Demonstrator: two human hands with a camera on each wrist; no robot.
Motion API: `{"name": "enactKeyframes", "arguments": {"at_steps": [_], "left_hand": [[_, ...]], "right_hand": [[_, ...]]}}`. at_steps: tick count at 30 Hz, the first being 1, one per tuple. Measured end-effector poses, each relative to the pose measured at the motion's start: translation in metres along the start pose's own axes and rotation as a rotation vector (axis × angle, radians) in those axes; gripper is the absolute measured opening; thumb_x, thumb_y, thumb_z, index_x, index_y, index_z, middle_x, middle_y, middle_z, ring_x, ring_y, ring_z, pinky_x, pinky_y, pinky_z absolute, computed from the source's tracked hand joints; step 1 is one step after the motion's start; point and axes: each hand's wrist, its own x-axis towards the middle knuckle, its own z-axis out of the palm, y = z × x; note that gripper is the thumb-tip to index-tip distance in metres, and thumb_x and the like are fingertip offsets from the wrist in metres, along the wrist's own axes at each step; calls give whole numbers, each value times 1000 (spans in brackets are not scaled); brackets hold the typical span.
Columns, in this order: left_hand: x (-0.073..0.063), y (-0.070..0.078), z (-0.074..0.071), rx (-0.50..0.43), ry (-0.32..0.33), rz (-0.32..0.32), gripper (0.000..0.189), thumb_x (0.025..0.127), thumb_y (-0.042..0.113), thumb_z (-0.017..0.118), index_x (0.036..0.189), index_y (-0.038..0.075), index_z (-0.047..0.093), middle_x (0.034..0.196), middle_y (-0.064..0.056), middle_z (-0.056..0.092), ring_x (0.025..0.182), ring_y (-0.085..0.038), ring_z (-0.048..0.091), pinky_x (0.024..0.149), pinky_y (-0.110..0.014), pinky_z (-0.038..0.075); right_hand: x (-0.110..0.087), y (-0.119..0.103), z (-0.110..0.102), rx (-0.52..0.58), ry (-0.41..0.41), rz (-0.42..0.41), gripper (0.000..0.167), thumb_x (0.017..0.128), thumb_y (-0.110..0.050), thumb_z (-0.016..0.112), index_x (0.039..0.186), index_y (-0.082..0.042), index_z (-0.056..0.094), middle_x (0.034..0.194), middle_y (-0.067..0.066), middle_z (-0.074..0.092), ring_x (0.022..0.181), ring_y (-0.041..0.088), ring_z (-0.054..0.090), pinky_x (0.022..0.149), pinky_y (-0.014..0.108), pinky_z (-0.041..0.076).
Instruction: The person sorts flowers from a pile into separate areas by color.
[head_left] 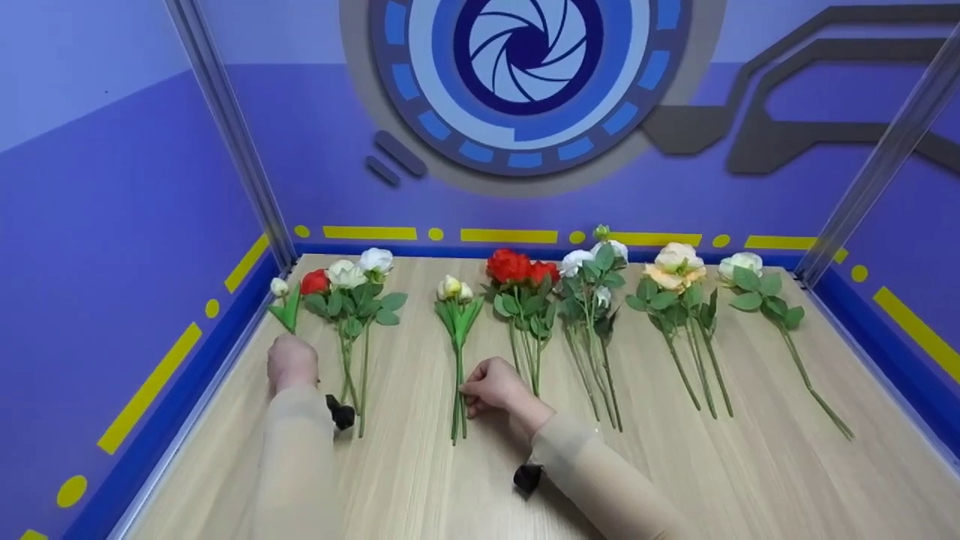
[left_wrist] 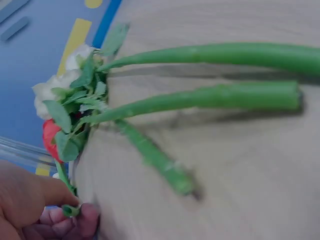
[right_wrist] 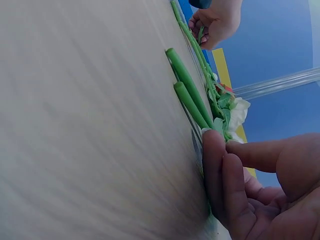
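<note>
At the table's left edge my left hand (head_left: pixel 292 362) pinches the stem of a single white tulip (head_left: pixel 280 288), whose bud and green leaves show beyond the fist. The cut end of its stem (left_wrist: pixel 70 210) pokes out between thumb and fingers in the left wrist view. My right hand (head_left: pixel 495 386) is at the lower stems of the pale yellow-white tulips (head_left: pixel 451 289) mid-table, pinching there with thumb and fingertips. Two stem ends (right_wrist: pixel 187 97) stick out past those fingertips in the right wrist view. Beside the left hand lie a red rose (head_left: pixel 315 282) and white roses (head_left: pixel 346 274).
Right of the tulips, red roses (head_left: pixel 510 267), white roses (head_left: pixel 577 262), peach roses (head_left: pixel 675 266) and one white rose (head_left: pixel 741 265) lie in a row, stems toward me. Blue-purple panels (head_left: pixel 135 247) wall in the wooden table (head_left: pixel 405 480) at the back and sides.
</note>
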Motion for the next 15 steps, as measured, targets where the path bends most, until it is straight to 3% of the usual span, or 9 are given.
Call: {"name": "enactKeyframes", "arguments": {"at_steps": [2,4,7,9,11,13,15], "left_hand": [[0,0,-4,-70,2,6,26,92,-4,46,105,-13,67,100,-32,70,94,-45,67,81,-47,57],[1,0,-6,-188,-32,-43,24,91,-6,49,104,-13,69,79,-20,72,74,-32,68,68,-37,56],[1,-1,-11,-495,-109,-164,20,96,-4,56,110,-13,67,63,-4,68,52,-14,57,55,-26,51],[1,0,-14,-693,-150,-252,19,101,1,55,111,-10,66,63,-3,70,48,-9,59,56,-24,55],[1,0,-16,-822,-159,-307,16,103,5,56,106,-5,68,64,-2,71,48,-8,59,60,-24,57],[1,0,-18,-880,-150,-310,14,102,4,58,100,-3,70,63,0,71,52,-6,64,63,-23,59],[1,1,-18,-913,-132,-298,15,102,2,59,106,-5,71,63,0,71,56,-6,68,66,-22,61]], "right_hand": [[1,0,-1,12,0,3,14,93,-1,72,80,-2,65,66,5,66,48,11,64,55,26,60],[1,0,-1,18,-1,3,14,93,-1,72,80,-2,65,67,5,66,48,11,64,55,27,60],[0,1,-1,20,-2,1,15,94,-1,70,80,-2,64,67,5,66,48,12,64,55,28,61],[-1,2,-2,17,-1,-4,15,93,0,70,80,-3,64,67,6,66,48,13,65,55,29,61],[-2,3,-3,20,0,-11,15,93,0,69,79,-3,64,66,6,67,48,13,65,55,29,61],[-2,4,-6,28,3,-16,15,94,0,68,80,-3,64,66,6,67,49,13,65,55,28,60],[-3,5,-8,35,8,-24,15,95,0,67,80,-2,64,65,5,66,49,13,65,54,27,60]]}}
